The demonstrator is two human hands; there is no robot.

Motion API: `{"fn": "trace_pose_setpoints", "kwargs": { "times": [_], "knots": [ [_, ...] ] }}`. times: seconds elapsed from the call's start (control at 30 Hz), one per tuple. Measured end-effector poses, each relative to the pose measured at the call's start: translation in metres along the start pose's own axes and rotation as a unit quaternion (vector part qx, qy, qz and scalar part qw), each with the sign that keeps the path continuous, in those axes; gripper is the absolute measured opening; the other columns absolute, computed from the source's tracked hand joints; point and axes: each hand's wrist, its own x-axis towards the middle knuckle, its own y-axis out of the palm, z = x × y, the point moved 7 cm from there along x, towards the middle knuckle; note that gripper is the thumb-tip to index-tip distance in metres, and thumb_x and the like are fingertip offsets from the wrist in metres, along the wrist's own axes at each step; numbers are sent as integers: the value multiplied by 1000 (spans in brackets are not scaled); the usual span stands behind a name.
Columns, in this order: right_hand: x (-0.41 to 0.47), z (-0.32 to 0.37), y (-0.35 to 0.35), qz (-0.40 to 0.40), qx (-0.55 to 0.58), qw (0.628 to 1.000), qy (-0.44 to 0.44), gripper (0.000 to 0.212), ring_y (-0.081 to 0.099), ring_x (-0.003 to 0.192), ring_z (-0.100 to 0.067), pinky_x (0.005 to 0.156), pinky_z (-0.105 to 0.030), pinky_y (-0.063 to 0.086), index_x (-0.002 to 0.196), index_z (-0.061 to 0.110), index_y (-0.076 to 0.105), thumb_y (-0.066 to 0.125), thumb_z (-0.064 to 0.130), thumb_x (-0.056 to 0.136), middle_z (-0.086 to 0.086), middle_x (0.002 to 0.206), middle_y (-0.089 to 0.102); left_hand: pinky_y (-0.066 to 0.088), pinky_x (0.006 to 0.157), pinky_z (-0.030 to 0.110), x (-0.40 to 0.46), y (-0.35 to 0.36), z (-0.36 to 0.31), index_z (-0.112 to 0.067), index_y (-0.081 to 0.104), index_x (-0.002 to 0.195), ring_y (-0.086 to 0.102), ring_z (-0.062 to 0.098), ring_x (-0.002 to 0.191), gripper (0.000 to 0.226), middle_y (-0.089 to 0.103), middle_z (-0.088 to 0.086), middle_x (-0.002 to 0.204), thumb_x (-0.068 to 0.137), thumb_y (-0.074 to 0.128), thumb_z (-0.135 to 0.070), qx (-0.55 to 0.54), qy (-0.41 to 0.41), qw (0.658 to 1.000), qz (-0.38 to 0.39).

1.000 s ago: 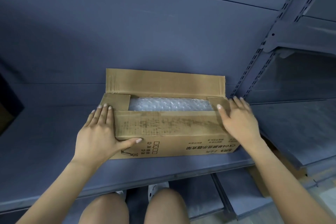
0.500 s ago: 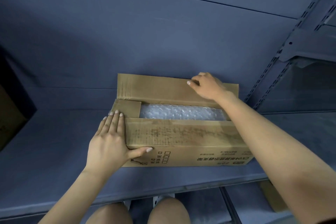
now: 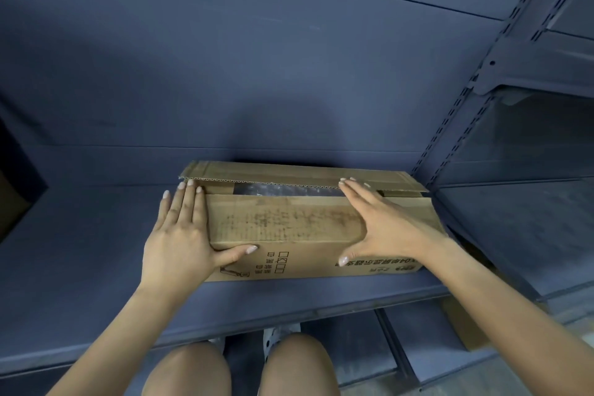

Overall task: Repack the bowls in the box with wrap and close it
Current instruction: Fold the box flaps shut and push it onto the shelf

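A long brown cardboard box (image 3: 289,228) lies on a dark blue shelf. Its near flap is folded flat on top. The far flap (image 3: 289,175) leans forward over the opening, leaving a narrow gap where bubble wrap (image 3: 273,191) shows. No bowls are visible. My left hand (image 3: 181,235) lies flat on the box's left end, thumb down on the front face. My right hand (image 3: 379,228) rests spread on the near flap toward the right, fingertips at the far flap's edge, thumb over the front.
The shelf (image 3: 96,267) extends left and in front of the box. A slotted upright (image 3: 456,125) and another shelf bay stand at the right. A dark box (image 3: 13,196) sits at the far left. My knees (image 3: 241,366) show below the shelf edge.
The far flap, upright before, has come down forward over the opening. My right hand moved from that flap's top edge back onto the near flap. The left hand has stayed put.
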Motion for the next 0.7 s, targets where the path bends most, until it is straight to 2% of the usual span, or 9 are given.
{"fn": "trace_pose_setpoints", "kwargs": {
  "times": [0.07, 0.13, 0.2, 0.3, 0.33, 0.4, 0.5, 0.6, 0.7],
  "knots": [
    [3, -1, 5, -19, -9, 1000, -1, 139, -10, 146, -10, 116, -33, 12, 150, 28, -15, 60, 86, 49, 16, 157, -15, 11, 117, 45, -3, -5, -1, 17, 36, 135, 29, 33, 140, 129, 37, 27, 144, 68, 17, -92, 10, -3, 1000, -23],
    [6, -3, 6, -43, 3, 999, -3, 133, -1, 146, -10, 116, -32, 20, 151, 29, -11, 63, 83, 54, 17, 156, -6, 7, 118, 45, -9, -7, -6, 16, 31, 138, 23, 34, 142, 124, 32, 27, 147, 72, 18, -88, 16, -4, 999, -40],
    [7, -3, 7, -57, 20, 998, -9, 129, 6, 143, -6, 113, -29, 26, 152, 29, -5, 65, 80, 56, 19, 154, 1, 9, 117, 46, -13, -6, -15, 16, 29, 139, 23, 36, 141, 118, 28, 28, 148, 76, 18, -84, 13, 6, 999, -46],
    [5, -1, 6, -70, 13, 997, -18, 126, 9, 142, -4, 112, -31, 30, 152, 29, -2, 59, 84, 56, 21, 154, 0, 9, 116, 43, -1, -1, -32, 13, 30, 139, 25, 34, 141, 119, 30, 25, 149, 73, 19, -86, 28, 57, 997, -32],
    [6, -1, 7, -75, 9, 997, -19, 127, 6, 143, -4, 114, -32, 26, 152, 28, -1, 56, 87, 56, 20, 156, -3, 6, 115, 41, 7, -2, -39, 10, 29, 140, 23, 32, 142, 122, 29, 23, 150, 72, 16, -89, 40, 83, 995, -26],
    [7, -1, 8, -80, 12, 997, -20, 127, -10, 145, -2, 117, -29, 10, 153, 27, 1, 53, 88, 55, 17, 158, -11, -5, 116, 38, 23, -3, -52, 4, 17, 145, 6, 26, 145, 130, 14, 16, 156, 62, 6, -96, 58, 140, 988, -6],
    [7, 0, 6, -74, 23, 997, -19, 122, -22, 139, 1, 110, -20, -5, 152, 26, 5, 58, 83, 58, 14, 158, -14, -13, 117, 37, 36, -3, -60, -5, -2, 150, -16, 17, 144, 141, -10, 6, 158, 45, -4, -99, 42, 167, 985, 22],
    [7, -1, 6, -74, 25, 997, -14, 121, -19, 134, 5, 109, -18, -5, 152, 28, 5, 58, 83, 58, 17, 157, -12, -12, 117, 32, 38, -2, -59, -6, 3, 151, -11, 14, 146, 146, -3, 3, 160, 40, -2, -101, 14, 159, 987, 12],
    [11, -3, 9, -68, 4, 998, -15, 125, -20, 137, 3, 111, -19, -6, 152, 29, -3, 48, 89, 56, 19, 153, -19, -9, 116, 26, 39, 1, -57, -7, 8, 151, -7, 12, 146, 146, 2, 2, 160, 41, 4, -102, -19, 156, 988, 8]
  ]
}}
